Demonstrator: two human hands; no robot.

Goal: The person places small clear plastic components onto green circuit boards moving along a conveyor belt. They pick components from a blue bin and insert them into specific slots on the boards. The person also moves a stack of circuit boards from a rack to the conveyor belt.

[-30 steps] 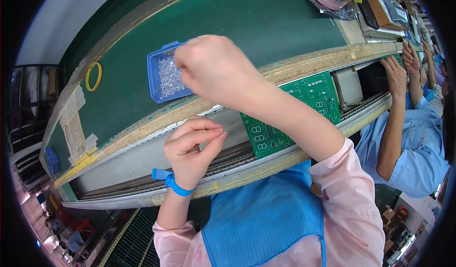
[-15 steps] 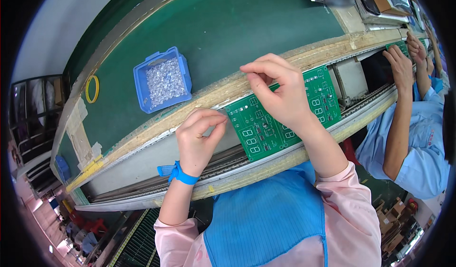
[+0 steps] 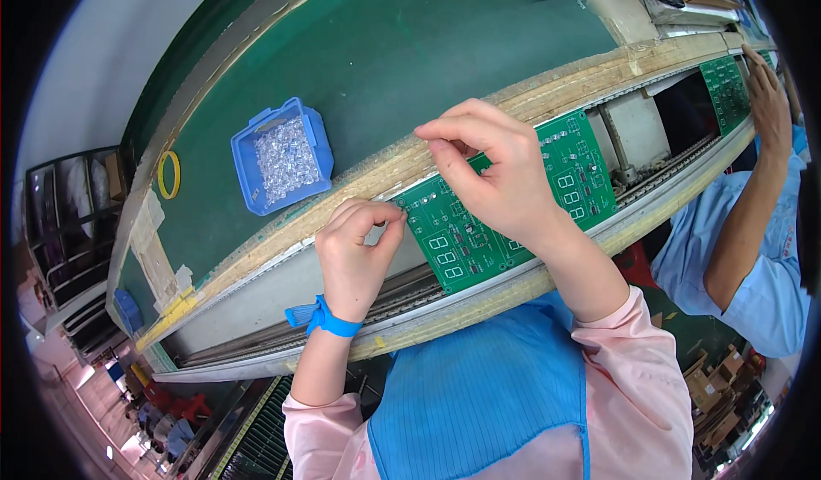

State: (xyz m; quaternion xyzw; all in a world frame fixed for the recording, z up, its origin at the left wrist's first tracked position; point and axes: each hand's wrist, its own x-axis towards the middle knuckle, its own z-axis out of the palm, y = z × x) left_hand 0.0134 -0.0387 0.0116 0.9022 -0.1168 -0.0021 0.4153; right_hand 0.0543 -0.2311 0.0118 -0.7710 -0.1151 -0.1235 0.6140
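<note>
Apron (image 3: 487, 386) in plain blue is covering the person's front at the near edge, with pale pink sleeves (image 3: 637, 356) showing either side. The left hand (image 3: 352, 245), wearing a blue wristband (image 3: 332, 319), is pinching thumb and forefinger together at the upper left corner of a green circuit board (image 3: 457, 242); I cannot tell whether anything tiny is sitting between the tips. The right hand (image 3: 492, 168) is hovering over the board's middle, fingers curling and thumb lying close to the forefinger; I cannot tell whether those tips are meeting or holding something. The board is resting along a metal conveyor rail (image 3: 400, 292). Beyond it, a wooden strip (image 3: 569, 82) is edging a green worktop (image 3: 410, 70), where a blue tray (image 3: 316, 142) is holding many small clear parts (image 3: 286, 159). Farther left, a yellow ring (image 3: 177, 175) is lying flat. At far right, a co-worker's hand (image 3: 770, 108) is reaching beside a second green board (image 3: 725, 94).
</note>
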